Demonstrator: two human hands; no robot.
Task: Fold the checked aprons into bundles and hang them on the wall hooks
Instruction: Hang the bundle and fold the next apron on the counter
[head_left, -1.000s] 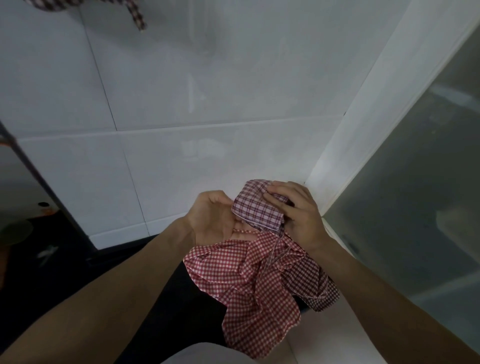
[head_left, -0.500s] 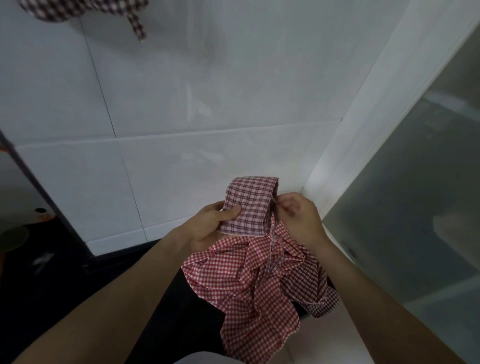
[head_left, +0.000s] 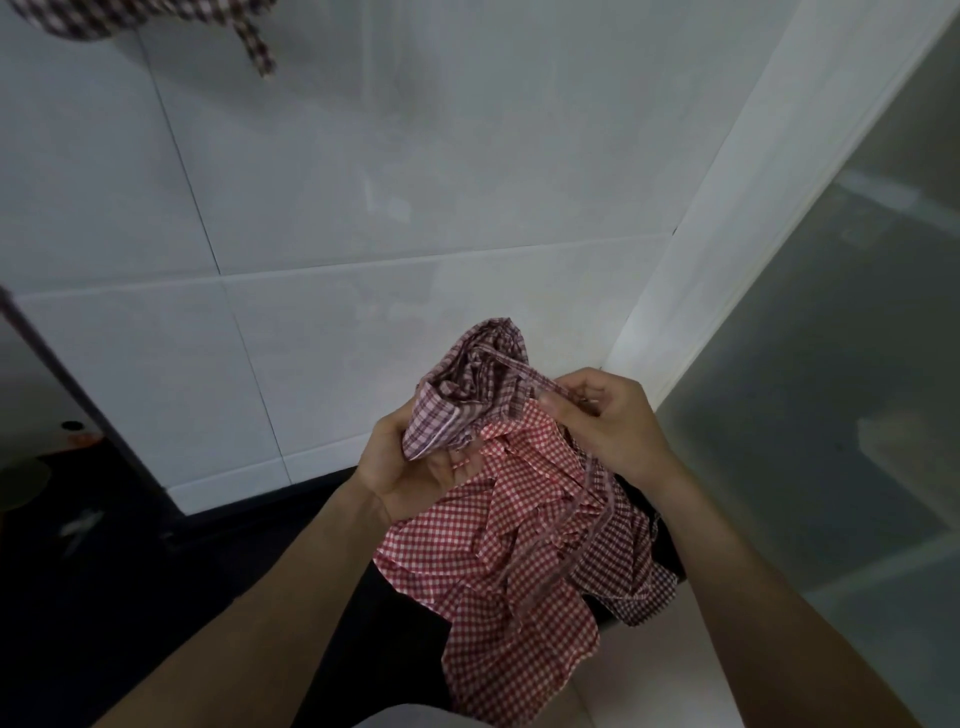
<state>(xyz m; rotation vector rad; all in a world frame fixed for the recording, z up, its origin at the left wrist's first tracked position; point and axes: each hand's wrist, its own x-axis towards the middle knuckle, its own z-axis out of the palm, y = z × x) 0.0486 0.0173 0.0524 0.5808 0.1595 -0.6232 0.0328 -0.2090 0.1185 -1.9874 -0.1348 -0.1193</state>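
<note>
My left hand (head_left: 415, 467) grips a folded bundle of dark-checked apron (head_left: 467, 389), holding it up in front of the white tiled wall. A thin strap (head_left: 524, 371) runs from the bundle's top to my right hand (head_left: 608, 421), which pinches it. Below both hands hangs a loose red-and-white checked apron (head_left: 504, 587), and a darker checked piece (head_left: 628, 566) sags at its right. Another checked apron (head_left: 156, 21) hangs at the top left corner of the wall; its hook is out of view.
A white tiled wall (head_left: 415, 182) fills the view ahead. A white frame (head_left: 727, 208) and a frosted glass panel (head_left: 831, 364) stand on the right. A dark counter (head_left: 78, 571) lies at the lower left.
The bundle has tipped so its open end faces me. My right hand has left the bundle's side and drawn a strap out to the right. My left hand has shifted under the bundle.
</note>
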